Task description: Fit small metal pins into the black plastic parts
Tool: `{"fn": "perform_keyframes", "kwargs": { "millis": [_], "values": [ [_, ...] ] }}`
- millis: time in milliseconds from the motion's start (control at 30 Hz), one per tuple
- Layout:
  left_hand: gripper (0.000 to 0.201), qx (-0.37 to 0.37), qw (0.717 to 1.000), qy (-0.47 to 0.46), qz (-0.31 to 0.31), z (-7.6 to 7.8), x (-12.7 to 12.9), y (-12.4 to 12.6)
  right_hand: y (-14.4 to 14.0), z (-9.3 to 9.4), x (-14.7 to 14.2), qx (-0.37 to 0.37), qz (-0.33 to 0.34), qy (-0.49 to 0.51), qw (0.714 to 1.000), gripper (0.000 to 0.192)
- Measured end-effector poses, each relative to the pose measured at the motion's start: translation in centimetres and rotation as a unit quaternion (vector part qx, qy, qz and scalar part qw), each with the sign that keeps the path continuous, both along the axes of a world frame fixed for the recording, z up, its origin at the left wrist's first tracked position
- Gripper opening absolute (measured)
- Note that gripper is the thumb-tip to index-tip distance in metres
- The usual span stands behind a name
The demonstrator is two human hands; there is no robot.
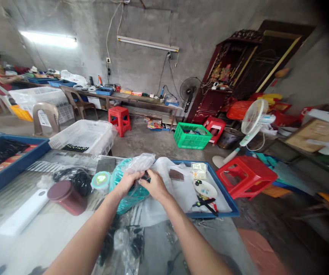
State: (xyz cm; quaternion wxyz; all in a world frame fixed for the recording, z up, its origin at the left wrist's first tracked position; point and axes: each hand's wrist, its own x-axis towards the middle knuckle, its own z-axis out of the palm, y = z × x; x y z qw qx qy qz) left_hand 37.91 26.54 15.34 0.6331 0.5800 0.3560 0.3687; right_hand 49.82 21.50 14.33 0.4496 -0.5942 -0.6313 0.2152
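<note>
Clear plastic bag [140, 162] sits bunched over a teal bag [124, 194] at the blue tray's [229, 208] left edge, pinched shut-fingered by the left hand [126, 181] while the right hand [154, 184] grips a small black part [145, 176] at its mouth, apparently to steady it.

Both forearms bare, no sleeves; left hand [126, 182], right hand [155, 186] ungloved.

Teal bag [124, 198], maroon jar [67, 196] (blue tray [224, 198]), perhaps black part [145, 176].
</note>
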Motion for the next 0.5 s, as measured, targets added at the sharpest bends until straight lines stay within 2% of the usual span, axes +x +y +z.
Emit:
{"fn": "perform_keyframes", "kwargs": {
  "millis": [100, 200, 333, 433, 500],
  "values": [
    [0.032, -0.016, 1.0, -0.025, 0.005, 0.1, -0.4, -0.1, 0.3, 0.9, -0.7, 0.014, 0.018, -0.085, 0.996, 0.034],
    [0.026, -0.018, 1.0, -0.019, 0.012, 0.6, -0.9, -0.5, 0.6, 1.1, -1.3, -0.015, 0.014, -0.132, 0.991, 0.039],
    [0.021, 0.014, 1.0, -0.006, -0.015, 2.0, -1.3, -1.2, 0.9, 0.8, -1.8, -0.035, -0.032, -0.194, 0.98, 0.029],
    [0.019, 0.052, 0.995, 0.061, -0.056, 3.0, -1.4, -1.8, 1.2, 0.8, -2.0, -0.025, -0.046, -0.208, 0.977, 0.017],
    [0.024, 0.078, 0.986, 0.139, -0.048, 3.7, -1.8, -2.2, 1.5, 0.8, -2.2, -0.03, -0.053, -0.206, 0.977, 0.01]
  ]
}}
